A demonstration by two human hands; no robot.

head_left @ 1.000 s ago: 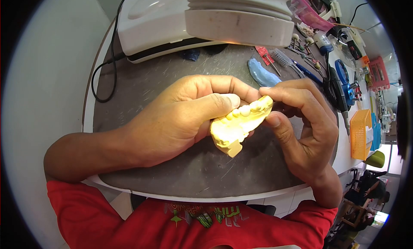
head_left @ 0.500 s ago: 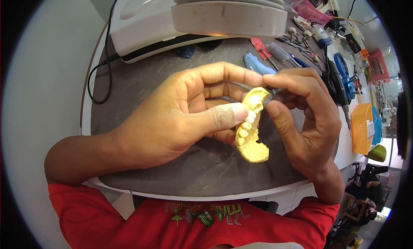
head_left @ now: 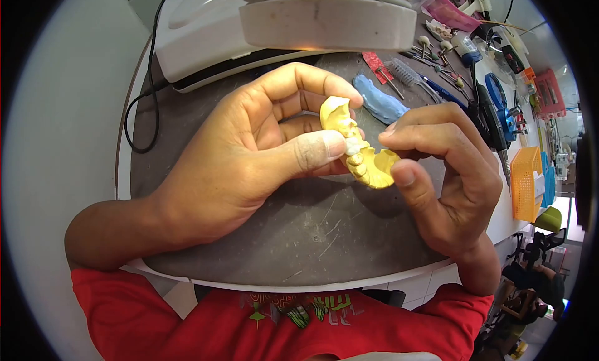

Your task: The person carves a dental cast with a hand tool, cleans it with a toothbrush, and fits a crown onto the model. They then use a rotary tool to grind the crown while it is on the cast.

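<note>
A yellow dental cast (head_left: pixel 372 166), curved like a jaw arch, is pinched in my left hand (head_left: pixel 243 149). The left thumb presses beside a white tooth crown (head_left: pixel 353 146) on the cast, while the left index finger curls behind its upper end. My right hand (head_left: pixel 452 168) comes in from the right with bent fingers. Its thumb tip and a fingertip meet the cast's lower right end, and its index finger arches above. Just beyond the hands, a lump of blue putty-like material (head_left: pixel 379 100) lies on the grey bench mat (head_left: pixel 299 236).
A white lamp-like head (head_left: pixel 327 23) hangs over the far side, close to a white machine (head_left: pixel 206 33). Brushes and burs (head_left: pixel 437 65) are scattered at the back right. A black handpiece (head_left: pixel 493 121) and an orange basket (head_left: pixel 526 183) sit on the right.
The cast has turned in my left hand: its lower end has swung rightward and up to my right fingertips. My right index finger has come away from the left one.
</note>
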